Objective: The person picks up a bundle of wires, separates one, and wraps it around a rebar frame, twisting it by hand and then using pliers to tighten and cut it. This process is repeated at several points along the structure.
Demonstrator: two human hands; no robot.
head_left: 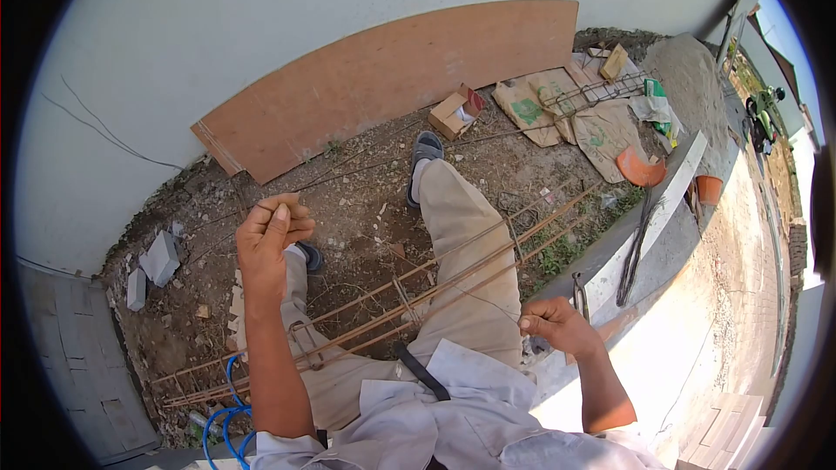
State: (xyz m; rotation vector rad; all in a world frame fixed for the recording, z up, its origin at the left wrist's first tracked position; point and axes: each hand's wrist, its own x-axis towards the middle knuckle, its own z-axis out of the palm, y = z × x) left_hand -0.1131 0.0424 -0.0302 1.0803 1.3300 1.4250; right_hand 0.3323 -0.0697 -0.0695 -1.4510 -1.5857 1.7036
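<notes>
A long cage of rusty steel bars [470, 271] lies across my thighs, with square stirrups [403, 293] around its bars. My left hand [274, 231] is raised to the left above the cage, fingers curled and thumb pressed to them; whatever is in it is too small to make out. My right hand [555, 324] is beside my thigh, right of the cage, its thumb and finger pinched on the end of a thin wire [488, 302] that runs toward the bars. Just beyond it, a dark-handled hand tool [580, 294] and a bundle of dark wire [634, 252] rest on the concrete ledge.
A plywood sheet [392, 78] leans on the white wall. Ahead are a small cardboard box [451, 115], paper sacks [605, 135], an orange curved piece [640, 167] and a sand heap [684, 70]. Grey blocks [162, 258] and a blue hose [228, 418] are on the left.
</notes>
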